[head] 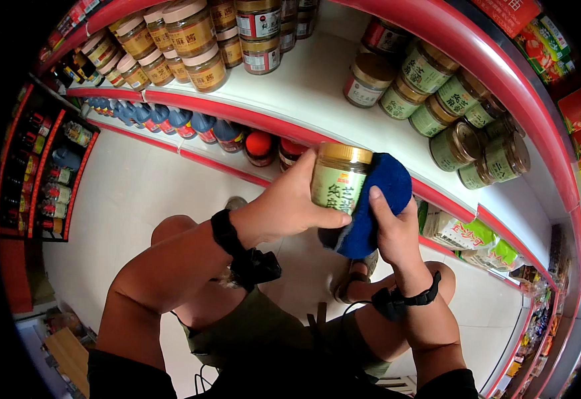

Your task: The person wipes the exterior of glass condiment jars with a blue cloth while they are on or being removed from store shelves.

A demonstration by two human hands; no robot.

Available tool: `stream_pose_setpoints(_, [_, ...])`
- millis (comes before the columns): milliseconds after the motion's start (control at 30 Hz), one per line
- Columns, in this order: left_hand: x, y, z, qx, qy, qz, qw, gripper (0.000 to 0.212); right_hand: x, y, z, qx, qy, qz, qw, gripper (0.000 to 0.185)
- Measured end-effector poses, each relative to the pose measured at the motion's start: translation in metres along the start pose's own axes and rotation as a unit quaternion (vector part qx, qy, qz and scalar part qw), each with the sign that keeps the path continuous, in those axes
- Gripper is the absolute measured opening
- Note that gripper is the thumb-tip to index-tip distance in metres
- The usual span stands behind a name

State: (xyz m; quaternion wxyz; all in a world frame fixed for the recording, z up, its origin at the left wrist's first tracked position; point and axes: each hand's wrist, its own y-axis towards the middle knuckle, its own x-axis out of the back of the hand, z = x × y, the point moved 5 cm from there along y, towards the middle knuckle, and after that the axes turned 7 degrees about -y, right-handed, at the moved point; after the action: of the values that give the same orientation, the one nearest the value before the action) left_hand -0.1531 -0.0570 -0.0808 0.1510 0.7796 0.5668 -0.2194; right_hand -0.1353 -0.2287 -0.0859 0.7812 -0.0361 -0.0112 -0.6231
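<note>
My left hand [285, 204] is wrapped around a glass jar [339, 182] with a gold lid and a pale green label bearing writing. The jar is held up in front of the shelf edge, lid upward. A dark blue cloth [387, 199] is gripped in my right hand [397, 224], its thumb lying on top of the fabric. The cloth rests against the right side of the jar. Black straps with small devices are on both wrists. More gold-lidded jars with green labels [427, 67] stand grouped on the white shelf [290, 90], beyond my right hand.
Jars with yellow labels [190, 35] are stacked at the shelf's left. Blue-capped bottles [180, 122] and red-lidded jars [259, 147] line the lower shelf. Packaged goods [462, 232] lie low at the right. A rack of bottles and jars [61, 174] stands at far left. My knees are bent below my arms.
</note>
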Motion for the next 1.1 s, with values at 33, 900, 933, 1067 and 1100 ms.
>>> stream_pose_setpoints(33, [-0.003, -0.001, 0.001, 0.026, -0.04, 0.018, 0.999, 0.093, 0.001, 0.002, -0.003, -0.014, 0.019, -0.005, 1.0, 0.034])
stream_pose_setpoints(900, [-0.022, -0.014, 0.001, -0.024, 0.106, 0.099, 0.989, 0.104, 0.007, 0.002, -0.006, -0.236, 0.174, -0.007, 0.956, 0.043])
stream_pose_setpoints(933, [-0.022, -0.012, 0.002, -0.028, 0.077, 0.079, 0.993, 0.102, 0.007, -0.001, -0.009, -0.24, 0.162, -0.001, 0.957, 0.043])
stream_pose_setpoints(1067, [-0.004, -0.006, -0.014, -0.111, 0.119, 0.004, 0.987, 0.104, -0.005, -0.017, -0.032, -0.294, 0.116, 0.07, 0.946, 0.043])
stream_pose_setpoints(1100, [-0.007, -0.005, -0.021, -0.088, 0.077, -0.036, 0.992, 0.104, -0.008, -0.02, -0.031, -0.312, 0.147, 0.09, 0.934, 0.043])
